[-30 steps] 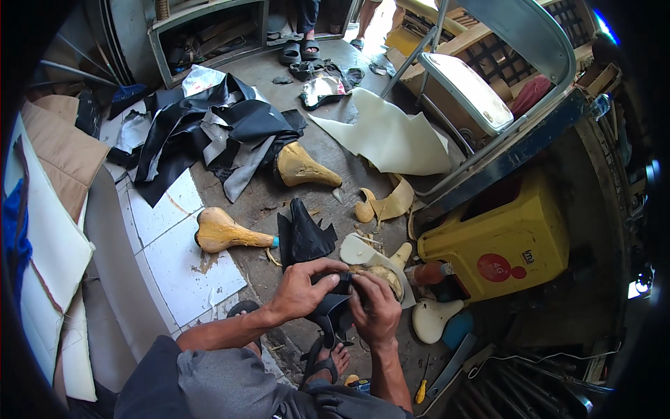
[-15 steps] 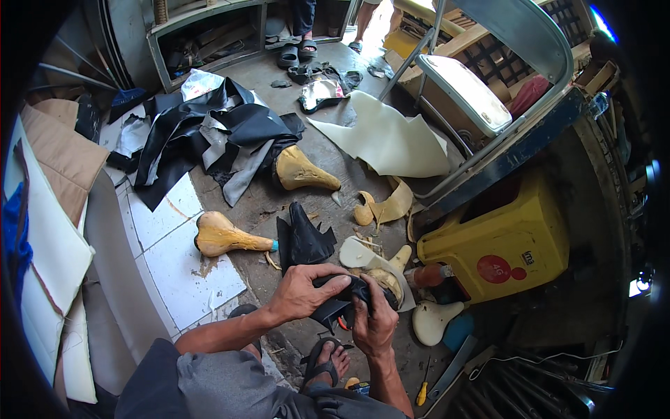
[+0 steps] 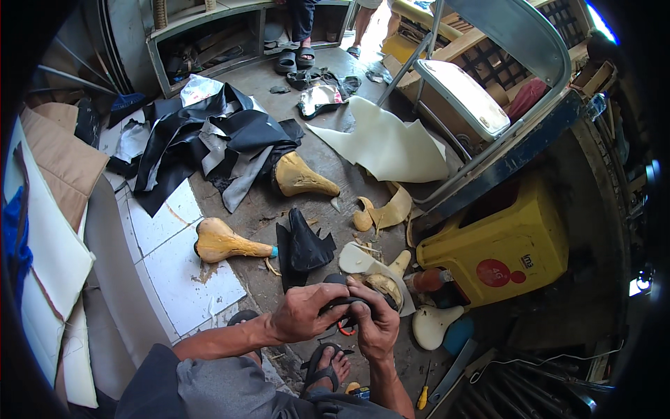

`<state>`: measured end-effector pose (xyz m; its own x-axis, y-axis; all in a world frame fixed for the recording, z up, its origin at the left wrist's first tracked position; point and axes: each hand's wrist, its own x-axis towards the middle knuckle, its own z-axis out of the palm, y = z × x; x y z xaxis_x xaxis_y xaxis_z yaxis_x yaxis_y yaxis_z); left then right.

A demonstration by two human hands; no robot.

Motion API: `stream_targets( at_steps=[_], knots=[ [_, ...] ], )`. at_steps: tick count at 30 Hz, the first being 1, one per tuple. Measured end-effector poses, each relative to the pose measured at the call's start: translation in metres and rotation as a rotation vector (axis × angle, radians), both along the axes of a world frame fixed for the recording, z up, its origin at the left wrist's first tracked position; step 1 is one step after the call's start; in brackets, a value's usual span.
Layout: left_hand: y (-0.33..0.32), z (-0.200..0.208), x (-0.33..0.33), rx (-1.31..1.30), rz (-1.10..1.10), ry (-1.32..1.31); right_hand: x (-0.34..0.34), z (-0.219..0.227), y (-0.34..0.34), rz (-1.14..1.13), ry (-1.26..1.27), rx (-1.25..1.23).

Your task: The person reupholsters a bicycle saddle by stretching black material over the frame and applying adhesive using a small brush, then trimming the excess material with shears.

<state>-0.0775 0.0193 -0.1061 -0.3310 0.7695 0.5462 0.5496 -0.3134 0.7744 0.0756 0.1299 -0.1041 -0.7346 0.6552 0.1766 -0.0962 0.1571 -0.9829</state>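
Bare hands, 2: left hand (image 3: pixel 301 314), right hand (image 3: pixel 375 322). Soft black piece (image 3: pixel 337 278) in both hands: 1. Yellow-tan saddle-shaped forms (image 3: pixel 227 241) (image 3: pixel 301 174), plainly visible: 2, plus 1 yellowish saddle-shaped form (image 3: pixel 400 264) partly hidden near the right hand. Smooth cream saddle-shaped form (image 3: pixel 433 326): 1. Glossy black saddle-shaped form (image 3: pixel 306 241): 1. Large jagged cream sheet (image 3: pixel 387 143): 1. Yellow plastic stool (image 3: pixel 453 251): 1. Grey metal folding chair (image 3: pixel 515 29): 1. Yellow-handled screwdriver (image 3: pixel 422 398): 1. Reddish-brown bottle (image 3: pixel 426 281): 1.
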Motion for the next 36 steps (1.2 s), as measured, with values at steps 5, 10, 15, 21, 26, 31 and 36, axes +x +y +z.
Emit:
stream_targets(
  at_steps=[5, 10, 15, 21, 26, 31, 36],
  knots=[
    [0.012, 0.001, -0.015, 0.223, -0.023, 0.207, -0.001, 0.004, 0.004, 0.039, 0.097, -0.048],
    [0.011, 0.002, -0.019, 0.263, -0.005, 0.417, 0.006, -0.003, 0.004, -0.086, -0.042, -0.610],
    [0.007, -0.004, -0.013, 0.127, -0.210, 0.570, 0.008, -0.005, 0.004, -0.051, 0.042, -0.883],
    [-0.001, -0.016, -0.011, -0.128, 0.009, -0.252, 0.010, -0.014, 0.004, -0.161, 0.066, -0.710],
    [0.012, -0.033, -0.011, -0.313, -0.101, -1.057, 0.008, -0.021, -0.005, -0.055, 0.015, -0.673],
    [0.008, -0.029, -0.022, -0.365, -0.313, -1.359, 0.003, -0.019, 0.000, -0.025, 0.052, -0.834],
    [0.009, -0.045, -0.035, -0.271, -0.432, -1.616, 0.006, -0.025, 0.003, 0.058, 0.185, -0.969]
  ],
)
